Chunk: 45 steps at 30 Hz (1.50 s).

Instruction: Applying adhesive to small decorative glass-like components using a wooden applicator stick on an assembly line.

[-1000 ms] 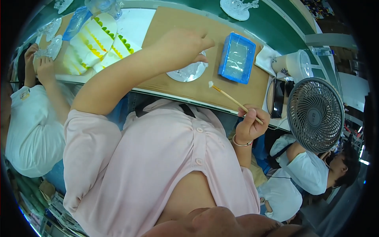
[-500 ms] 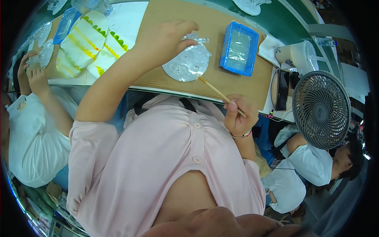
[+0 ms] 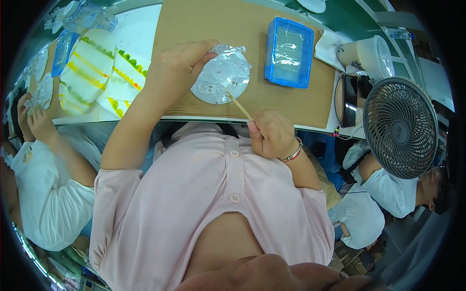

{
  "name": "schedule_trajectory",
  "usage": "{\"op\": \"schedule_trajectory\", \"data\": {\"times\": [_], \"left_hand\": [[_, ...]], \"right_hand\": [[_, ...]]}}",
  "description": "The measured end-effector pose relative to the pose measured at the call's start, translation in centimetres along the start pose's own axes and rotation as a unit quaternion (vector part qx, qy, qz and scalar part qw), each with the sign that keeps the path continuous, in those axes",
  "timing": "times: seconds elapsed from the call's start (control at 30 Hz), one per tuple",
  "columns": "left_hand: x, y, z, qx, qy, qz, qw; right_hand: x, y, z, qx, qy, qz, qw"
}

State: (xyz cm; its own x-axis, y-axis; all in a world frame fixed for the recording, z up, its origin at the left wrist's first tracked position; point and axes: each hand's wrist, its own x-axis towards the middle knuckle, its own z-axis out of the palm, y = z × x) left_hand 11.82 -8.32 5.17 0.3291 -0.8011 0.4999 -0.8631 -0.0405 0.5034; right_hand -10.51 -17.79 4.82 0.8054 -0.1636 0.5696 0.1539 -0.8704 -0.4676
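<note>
A round white disc [image 3: 238, 90] covered with clear, bumpy plastic pieces lies on the brown board in front of me. My left hand [image 3: 182, 65] is closed at its upper left side, thumb and forefinger on the clear bumps. Between the fingers of my right hand [image 3: 272, 132] is a thin paintbrush [image 3: 241, 107] with a pale wooden handle. Its brownish tip meets the lower edge of the disc, beside a small clear bump. Just right of the disc stands a blue tray [image 3: 268, 58] with a shiny, clear content.
White paper pieces [image 3: 90, 63] with green and yellow patterns lie at left. Beside them, a co-worker's hands [image 3: 39, 119] hold a clear piece. A cup [image 3: 366, 57], sunglasses [image 3: 347, 99] and a grey fan [image 3: 400, 127] stand at right. Brown board [image 3: 204, 22] covers the table.
My left hand has come down and closed on the clear pieces. My right hand has moved left, bringing the brush tip onto the disc. The whole view has shifted slightly.
</note>
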Motion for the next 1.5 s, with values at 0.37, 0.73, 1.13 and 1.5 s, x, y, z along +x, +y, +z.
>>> {"op": "schedule_trajectory", "data": {"times": [0.37,0.73,1.13,1.5], "left_hand": [[0.2,0.2,-0.1,0.007,-0.014,0.002,1.000],[-1.5,1.1,-1.9,-0.022,0.056,-0.051,0.997],[-23.6,-0.5,-4.8,-0.452,-0.082,-0.552,0.696],[-18.5,-2.7,-5.2,-0.611,0.290,-0.426,0.601]], "right_hand": [[2.5,0.3,-1.0,-0.022,-0.119,-0.044,0.992],[-1.2,0.2,-4.0,-0.006,0.086,0.094,0.992],[6.1,-3.2,5.8,0.184,-0.053,-0.042,0.981],[3.8,-6.2,15.5,0.246,-0.116,0.064,0.960]]}}
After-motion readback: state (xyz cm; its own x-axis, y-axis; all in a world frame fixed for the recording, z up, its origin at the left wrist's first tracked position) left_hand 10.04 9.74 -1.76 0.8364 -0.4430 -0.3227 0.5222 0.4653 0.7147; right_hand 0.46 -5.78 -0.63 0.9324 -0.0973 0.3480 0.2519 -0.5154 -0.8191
